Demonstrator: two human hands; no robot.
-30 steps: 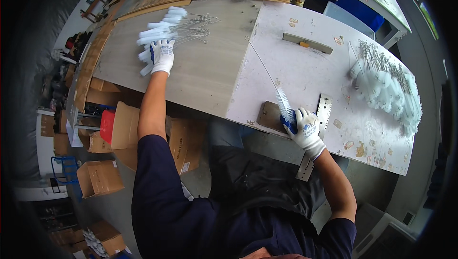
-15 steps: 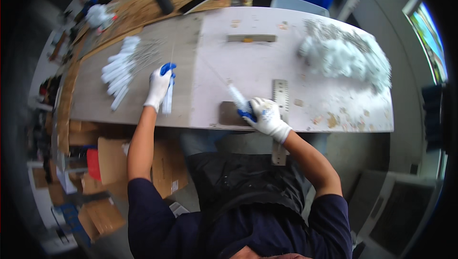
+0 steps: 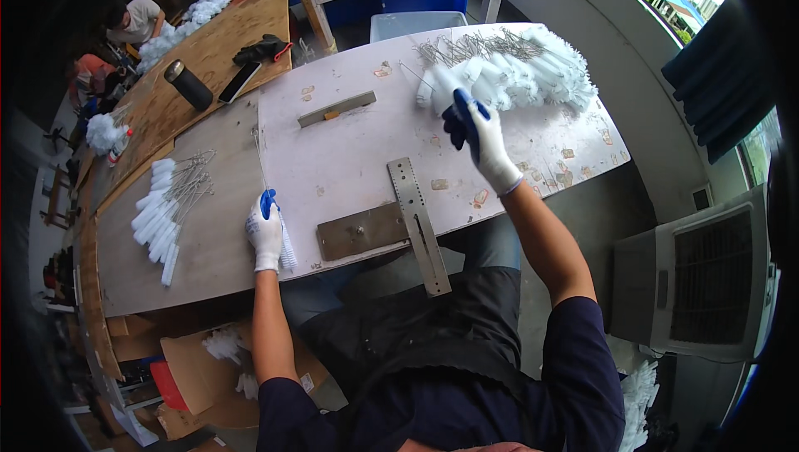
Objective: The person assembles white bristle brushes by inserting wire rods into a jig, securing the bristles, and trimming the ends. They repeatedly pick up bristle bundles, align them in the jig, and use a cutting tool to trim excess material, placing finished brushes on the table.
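Observation:
My left hand [image 3: 265, 231], in a white glove with blue fingertips, is closed on a wire-handled brush [image 3: 287, 247]. Its white bristles hang below the fingers near the table's front edge, and its thin wire points away from me. At the far right, my gloved right hand [image 3: 481, 137] grips another white brush [image 3: 449, 80], smeared by motion, its wire pointing up and left. This brush is beside a large heap of white brushes [image 3: 533, 73]; whether it touches them I cannot tell. A smaller fanned pile of brushes [image 3: 156, 217] lies left of my left hand.
Between my hands lie a flat metal plate [image 3: 354, 234] and a slotted metal strip [image 3: 414, 217] overhanging the front edge. Farther back is a metal bar [image 3: 337, 109]. A black bottle [image 3: 188, 86] and a phone [image 3: 240, 82] rest on a wooden board. Two people work at far left.
My right hand has carried its brush from the front edge, far and right to the big heap. My left hand still holds its brush. The whole view has turned rightward.

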